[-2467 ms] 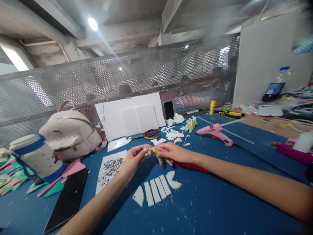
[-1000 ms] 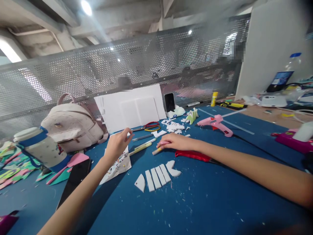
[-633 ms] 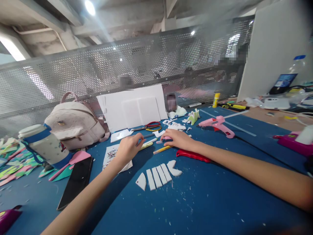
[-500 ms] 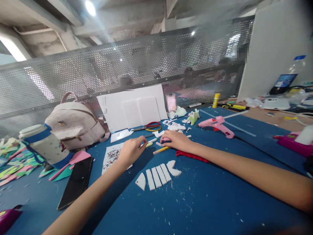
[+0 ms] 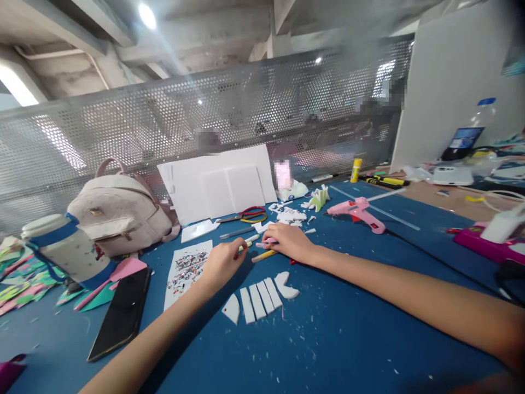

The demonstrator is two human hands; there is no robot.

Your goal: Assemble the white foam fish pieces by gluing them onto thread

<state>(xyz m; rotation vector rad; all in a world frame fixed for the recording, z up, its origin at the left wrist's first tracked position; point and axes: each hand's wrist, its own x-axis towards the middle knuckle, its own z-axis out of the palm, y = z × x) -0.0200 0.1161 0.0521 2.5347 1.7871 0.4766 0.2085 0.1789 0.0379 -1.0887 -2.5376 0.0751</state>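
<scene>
My left hand (image 5: 223, 264) hovers by the right edge of a white sheet (image 5: 174, 273) strewn with small coloured bits. Its fingers are curled in beside a yellow-green marker (image 5: 246, 245); whatever they pinch is hidden. My right hand (image 5: 288, 242) has its fingers closed on a pink marker (image 5: 268, 241). A yellow-orange pen (image 5: 264, 255) lies just below those fingers. White cut foam pieces lie nearer me: a rounded wedge (image 5: 232, 310), several strips (image 5: 257, 301) and a notched tail-like piece (image 5: 286, 285). The red-handled tool is mostly hidden under my right wrist.
Scissors (image 5: 248, 215), a grey pen (image 5: 237, 232) and white scraps (image 5: 290, 216) lie behind my hands. To the right is a pink glue gun (image 5: 357, 212) with its cord. A phone (image 5: 121, 312), a flask (image 5: 68, 249) and a backpack (image 5: 118, 210) stand or lie left.
My left hand has drawn slightly toward me and its fingers have curled in. My right hand and forearm have shifted a little, covering most of the red-handled tool. The view has moved slightly.
</scene>
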